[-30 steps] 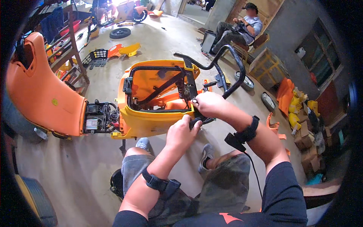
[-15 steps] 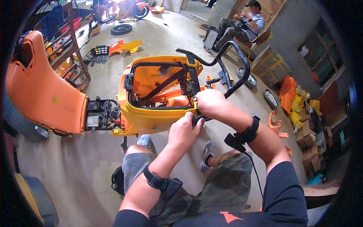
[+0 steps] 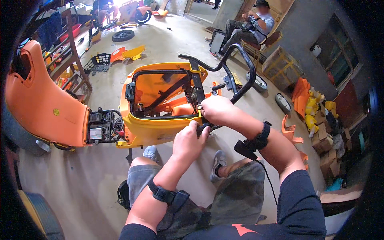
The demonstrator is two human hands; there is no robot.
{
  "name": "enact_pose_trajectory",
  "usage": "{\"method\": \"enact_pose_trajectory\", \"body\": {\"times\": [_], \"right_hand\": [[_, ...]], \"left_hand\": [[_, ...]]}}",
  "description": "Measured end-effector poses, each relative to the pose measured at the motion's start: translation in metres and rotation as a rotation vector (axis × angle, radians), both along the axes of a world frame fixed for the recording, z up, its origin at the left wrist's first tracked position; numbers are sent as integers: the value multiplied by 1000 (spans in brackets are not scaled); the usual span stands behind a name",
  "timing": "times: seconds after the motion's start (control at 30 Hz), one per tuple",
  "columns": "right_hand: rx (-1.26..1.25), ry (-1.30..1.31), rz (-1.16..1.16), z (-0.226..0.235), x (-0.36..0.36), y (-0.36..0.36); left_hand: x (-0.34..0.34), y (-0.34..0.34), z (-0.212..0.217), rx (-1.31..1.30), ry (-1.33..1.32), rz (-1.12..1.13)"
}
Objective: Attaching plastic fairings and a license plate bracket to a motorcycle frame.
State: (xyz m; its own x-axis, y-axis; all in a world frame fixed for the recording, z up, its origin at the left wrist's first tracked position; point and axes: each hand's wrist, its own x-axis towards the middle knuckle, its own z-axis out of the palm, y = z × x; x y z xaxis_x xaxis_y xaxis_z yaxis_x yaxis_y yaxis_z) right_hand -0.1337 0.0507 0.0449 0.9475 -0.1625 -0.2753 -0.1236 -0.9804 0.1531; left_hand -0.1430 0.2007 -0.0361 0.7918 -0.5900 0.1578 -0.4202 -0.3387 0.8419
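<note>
In front of me is a partly dismantled orange scooter, with a yellow-orange body shell [image 3: 160,130] around an open compartment. A black tubular rail [image 3: 242,84] curves up from the shell's right end. Low at that right end, my left hand [image 3: 187,142] is closed around a dark part of the frame, its thumb on the right. Just above and to the right, my right hand [image 3: 218,110] is closed against the shell's corner by a small round brass-coloured fitting [image 3: 199,107]. Its fingertips are hidden, so what they grip cannot be made out.
The scooter's orange front panel [image 3: 52,96] and exposed wiring [image 3: 106,126] are at left. Loose orange and yellow panels [image 3: 128,53] and a wheel [image 3: 123,36] lie on the floor beyond. A person [image 3: 252,26] sits at the back right, near a taped carton [image 3: 283,68].
The whole view has shifted slightly, so the scooter appears a little farther left. Both hands keep their places at the shell's right end, with little visible change in grip.
</note>
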Motion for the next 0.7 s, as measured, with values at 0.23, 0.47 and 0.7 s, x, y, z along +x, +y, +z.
{"method": "enact_pose_trajectory", "body": {"times": [0.23, 0.47, 0.7], "right_hand": [[5, -157, 49, -1, -9, 3], [-93, 37, 56, 8, 4, 8], [-58, -36, -23, 0, -6, 5]], "left_hand": [[0, 0, -5, 22, -37, 18], [1, -1, -5, 27, -32, 5], [2, 0, -4, -20, -50, 11]]}}
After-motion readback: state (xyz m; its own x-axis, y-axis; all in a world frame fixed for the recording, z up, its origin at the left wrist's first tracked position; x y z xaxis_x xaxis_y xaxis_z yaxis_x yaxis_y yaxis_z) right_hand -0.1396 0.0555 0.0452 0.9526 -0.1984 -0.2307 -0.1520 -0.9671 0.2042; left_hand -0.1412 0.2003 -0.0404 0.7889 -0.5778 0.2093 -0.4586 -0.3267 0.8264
